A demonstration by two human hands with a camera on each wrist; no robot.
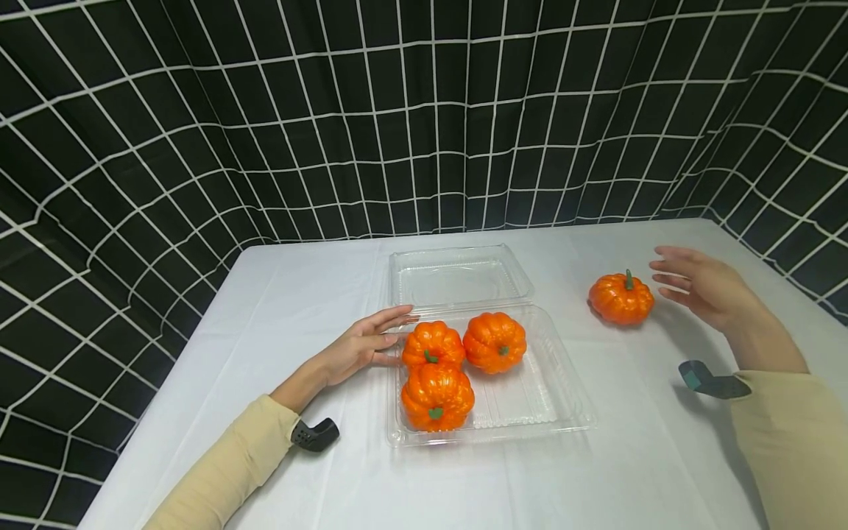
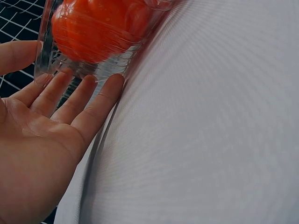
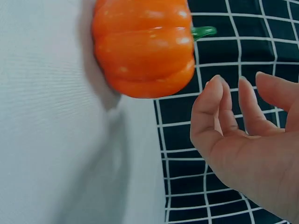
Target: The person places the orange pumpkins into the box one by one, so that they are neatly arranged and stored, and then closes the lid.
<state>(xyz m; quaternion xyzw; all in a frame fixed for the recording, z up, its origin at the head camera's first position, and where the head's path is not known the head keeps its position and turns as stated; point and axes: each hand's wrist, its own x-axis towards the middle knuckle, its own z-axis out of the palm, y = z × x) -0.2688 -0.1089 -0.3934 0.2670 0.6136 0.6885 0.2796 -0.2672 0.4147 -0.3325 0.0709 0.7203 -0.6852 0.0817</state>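
A clear plastic clamshell box (image 1: pixel 530 401) lies opened out on the table, its lid (image 1: pixel 457 280) folded back to the far side. Three orange toy pumpkins sit in its base: one at back left (image 1: pixel 424 340), one at front left (image 1: pixel 437 397) and one at back right (image 1: pixel 493 342). My left hand (image 1: pixel 354 352) rests against the box's left wall with extended fingers (image 2: pixel 105 98). To the right of the box, a fourth pumpkin (image 1: pixel 621 300) with a green stem stands on the tablecloth. My right hand (image 1: pixel 709 287) hovers just right of this pumpkin, fingers loosely bent and holding nothing.
A white cloth (image 1: pixel 311 287) covers the table. Black curtain with a white grid (image 1: pixel 424 125) hangs behind it and along both sides. Each wrist carries a small dark camera mount, left (image 1: pixel 314 434) and right (image 1: pixel 712 381).
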